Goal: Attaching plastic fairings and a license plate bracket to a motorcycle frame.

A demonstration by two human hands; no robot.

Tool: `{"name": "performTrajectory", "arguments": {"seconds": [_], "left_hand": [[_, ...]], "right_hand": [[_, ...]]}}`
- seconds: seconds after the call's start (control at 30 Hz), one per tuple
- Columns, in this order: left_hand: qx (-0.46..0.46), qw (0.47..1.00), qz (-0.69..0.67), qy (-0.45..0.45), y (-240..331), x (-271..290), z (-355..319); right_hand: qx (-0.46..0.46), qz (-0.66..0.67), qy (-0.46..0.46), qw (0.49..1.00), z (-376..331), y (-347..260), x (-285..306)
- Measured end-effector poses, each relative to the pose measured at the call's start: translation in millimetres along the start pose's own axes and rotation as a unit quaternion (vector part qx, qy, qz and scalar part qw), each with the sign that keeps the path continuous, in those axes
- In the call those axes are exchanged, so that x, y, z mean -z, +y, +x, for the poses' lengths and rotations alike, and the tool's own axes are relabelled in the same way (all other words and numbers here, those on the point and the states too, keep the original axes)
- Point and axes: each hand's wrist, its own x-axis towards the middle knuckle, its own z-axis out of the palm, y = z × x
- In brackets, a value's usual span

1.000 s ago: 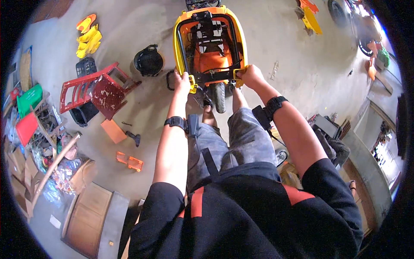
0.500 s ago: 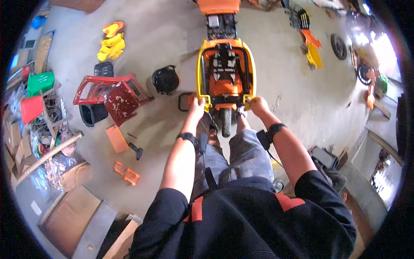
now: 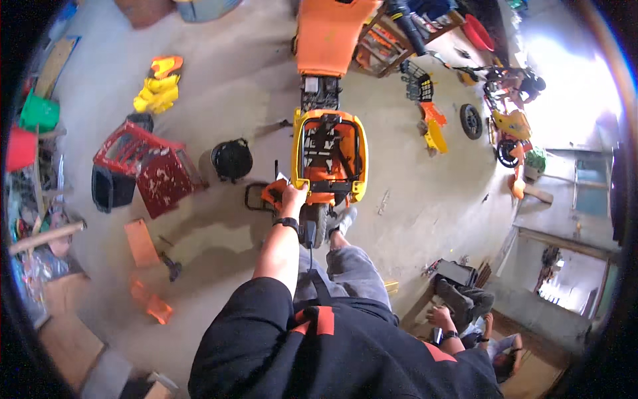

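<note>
In front of us, just beyond a dark wheel [image 3: 320, 226], we see a rounded, hoop-shaped panel [image 3: 363, 156], yellow outside and orange within, framing black bars. Our left hand [image 3: 293, 197] closes around its near left corner, fingers pinching the edge. Our right hand [image 3: 437, 316] hangs well apart at our side, fingers loosely bent; we cannot tell whether it holds anything.
</note>
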Motion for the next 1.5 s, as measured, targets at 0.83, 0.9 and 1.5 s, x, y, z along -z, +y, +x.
{"name": "performTrajectory", "arguments": {"seconds": [0.83, 0.9, 1.5], "left_hand": [[0.078, 0.995, 0.034, -0.055, -347.2, 337.9, -308.8], [0.088, 0.995, 0.025, -0.039, -370.8, 350.0, -310.4], [0.009, 0.991, 0.039, -0.130, -359.9, 428.8, -225.7]], "right_hand": [[0.289, -0.347, 0.077, 0.889, 93.6, 85.8, -302.0], [0.238, -0.199, 0.107, 0.945, 66.2, 52.2, -318.2], [0.005, 0.012, 0.124, 0.992, 2.5, 144.0, -397.8]]}}
